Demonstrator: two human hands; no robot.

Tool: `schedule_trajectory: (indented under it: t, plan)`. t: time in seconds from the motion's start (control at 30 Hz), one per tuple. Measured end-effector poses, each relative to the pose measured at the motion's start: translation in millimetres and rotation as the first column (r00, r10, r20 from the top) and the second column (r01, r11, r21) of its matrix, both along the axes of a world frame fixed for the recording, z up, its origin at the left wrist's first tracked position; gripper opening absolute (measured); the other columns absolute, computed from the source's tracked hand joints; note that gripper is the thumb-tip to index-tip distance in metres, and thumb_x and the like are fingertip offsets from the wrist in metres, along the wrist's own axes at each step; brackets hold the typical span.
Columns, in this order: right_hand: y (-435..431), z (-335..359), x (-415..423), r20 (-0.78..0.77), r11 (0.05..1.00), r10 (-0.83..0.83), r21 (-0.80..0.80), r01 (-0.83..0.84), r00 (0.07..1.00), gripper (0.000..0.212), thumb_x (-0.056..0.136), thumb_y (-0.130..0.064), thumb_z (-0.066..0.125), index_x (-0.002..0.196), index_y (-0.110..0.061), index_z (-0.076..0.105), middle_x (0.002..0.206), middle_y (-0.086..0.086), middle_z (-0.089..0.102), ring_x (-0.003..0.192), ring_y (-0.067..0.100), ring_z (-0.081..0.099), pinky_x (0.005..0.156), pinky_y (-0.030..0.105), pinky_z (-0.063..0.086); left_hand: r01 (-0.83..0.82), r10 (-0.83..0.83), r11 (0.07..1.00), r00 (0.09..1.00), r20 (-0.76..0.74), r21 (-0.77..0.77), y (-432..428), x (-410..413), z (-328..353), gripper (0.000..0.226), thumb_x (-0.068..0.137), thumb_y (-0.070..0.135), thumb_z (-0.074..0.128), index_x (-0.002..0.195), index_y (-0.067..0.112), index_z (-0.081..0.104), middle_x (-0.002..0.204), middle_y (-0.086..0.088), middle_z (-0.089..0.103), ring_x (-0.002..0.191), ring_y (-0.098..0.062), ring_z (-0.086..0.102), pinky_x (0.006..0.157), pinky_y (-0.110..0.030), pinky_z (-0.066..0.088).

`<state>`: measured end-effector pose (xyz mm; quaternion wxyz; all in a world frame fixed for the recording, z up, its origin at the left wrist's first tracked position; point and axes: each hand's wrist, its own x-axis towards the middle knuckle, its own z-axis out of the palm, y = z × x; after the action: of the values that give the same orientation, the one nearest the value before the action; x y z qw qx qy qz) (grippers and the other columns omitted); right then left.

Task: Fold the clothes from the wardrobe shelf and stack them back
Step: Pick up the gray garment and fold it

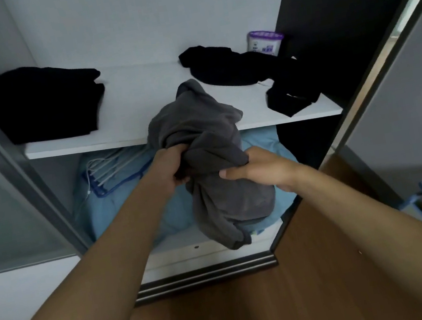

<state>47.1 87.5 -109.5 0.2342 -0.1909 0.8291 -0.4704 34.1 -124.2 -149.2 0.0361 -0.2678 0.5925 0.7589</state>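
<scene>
Both hands hold a crumpled grey garment [208, 137] in the air just in front of the front edge of the wardrobe shelf [140, 87]: the left hand [170, 167] has its fingers curled into a bunch of the cloth, and the right hand [259, 168] pinches it with the thumb on top. A folded black stack [41, 102] lies at the shelf's left end. Loose black clothes [244, 69] sprawl over the right end, near a purple-lidded tub [265, 41] in the back right corner.

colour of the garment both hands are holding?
Dark grey, plain, no pattern. The garment shows best in the head view, bunched between the left hand and right hand.
</scene>
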Motion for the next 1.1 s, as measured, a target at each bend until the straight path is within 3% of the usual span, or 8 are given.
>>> schedule_trajectory:
  t: [0.2, 0.37, 0.57, 0.67, 0.77, 0.87, 0.97, 1.1]
  plan:
    - [42, 20, 33, 0.256, 0.907, -0.159, -0.344, 0.244, 0.954, 0.016, 0.086, -0.027, 0.077, 0.096, -0.014, 0.079, 0.098, 0.008, 0.078, 0.09, 0.019, 0.076, 0.069, 0.023, 0.059, 0.188, -0.183, 0.979, 0.981, 0.063, -0.078, 45, 43, -2, 0.017, 0.091, 0.034, 0.065, 0.102, 0.021, 0.066, 0.106, -0.005, 0.068, 0.091, -0.021, 0.064, 0.067, -0.034, 0.054]
    - [83, 16, 57, 0.479, 0.71, -0.331, -0.441, 0.549, 0.813, 0.024, 0.09, -0.029, 0.072, 0.098, -0.007, 0.073, 0.087, 0.01, 0.078, 0.075, 0.021, 0.076, 0.061, 0.028, 0.06, 0.322, -0.306, 0.893, 0.947, 0.101, -0.313, 96, 83, -11, 0.035, 0.092, 0.041, 0.066, 0.115, 0.015, 0.066, 0.103, -0.005, 0.069, 0.093, -0.016, 0.064, 0.085, -0.036, 0.056]
    - [97, -14, 77, 0.619, 0.565, -0.388, -0.426, 0.707, 0.683, 0.05, 0.091, -0.035, 0.069, 0.132, -0.008, 0.058, 0.124, 0.014, 0.066, 0.105, 0.03, 0.067, 0.091, 0.046, 0.058, 0.428, -0.462, 0.841, 0.887, -0.026, -0.33, 140, 156, -33, 0.032, 0.095, -0.002, 0.057, 0.122, 0.014, 0.062, 0.12, -0.009, 0.068, 0.111, -0.022, 0.064, 0.094, -0.037, 0.052]
    - [98, -24, 89, 0.652, 0.561, -0.386, -0.396, 0.727, 0.652, 0.053, 0.092, -0.038, 0.067, 0.135, -0.011, 0.052, 0.132, 0.014, 0.06, 0.113, 0.031, 0.062, 0.096, 0.047, 0.054, 0.54, -0.582, 0.783, 0.811, -0.058, -0.308, 150, 193, -38, 0.05, 0.085, -0.025, 0.045, 0.124, 0.004, 0.059, 0.121, -0.022, 0.066, 0.113, -0.029, 0.062, 0.098, -0.042, 0.048]
    - [102, -31, 100, 0.689, 0.572, -0.339, -0.39, 0.722, 0.641, 0.043, 0.096, -0.034, 0.063, 0.126, -0.003, 0.058, 0.131, 0.019, 0.062, 0.113, 0.035, 0.063, 0.099, 0.05, 0.052, 0.634, -0.663, 0.734, 0.746, -0.054, -0.244, 157, 216, -40, 0.06, 0.088, -0.019, 0.053, 0.143, 0.004, 0.043, 0.136, -0.02, 0.059, 0.126, -0.022, 0.057, 0.107, -0.04, 0.045]
    - [107, -32, 115, 0.672, 0.579, -0.341, -0.4, 0.71, 0.657, 0.04, 0.1, -0.026, 0.057, 0.126, 0.004, 0.059, 0.126, 0.021, 0.064, 0.109, 0.032, 0.064, 0.096, 0.043, 0.053, 0.554, -0.592, 0.786, 0.803, -0.072, -0.275, 175, 220, -37, 0.059, 0.088, 0.012, 0.071, 0.142, 0.017, 0.047, 0.133, 0.002, 0.064, 0.123, -0.01, 0.06, 0.099, -0.022, 0.05]
    - [117, -24, 124, 0.71, 0.607, -0.225, -0.433, 0.666, 0.667, 0.041, 0.102, -0.023, 0.052, 0.13, 0.006, 0.056, 0.129, 0.02, 0.062, 0.12, 0.032, 0.06, 0.095, 0.04, 0.05, 0.277, -0.349, 0.87, 0.93, -0.113, -0.408, 187, 214, -33, 0.019, 0.096, 0.022, 0.066, 0.114, 0.017, 0.068, 0.109, 0.005, 0.074, 0.106, -0.015, 0.068, 0.085, -0.016, 0.054]
    - [144, -7, 127, 0.729, 0.706, -0.047, -0.459, 0.539, 0.683, 0.013, 0.094, -0.011, 0.048, 0.103, -0.007, 0.055, 0.098, 0.011, 0.06, 0.099, 0.027, 0.06, 0.091, 0.04, 0.05, 0.183, -0.228, 0.959, 0.952, -0.203, -0.219, 179, 214, -34, 0.015, 0.1, 0.019, 0.059, 0.105, 0.013, 0.072, 0.106, -0.004, 0.077, 0.102, -0.018, 0.072, 0.088, -0.022, 0.055]
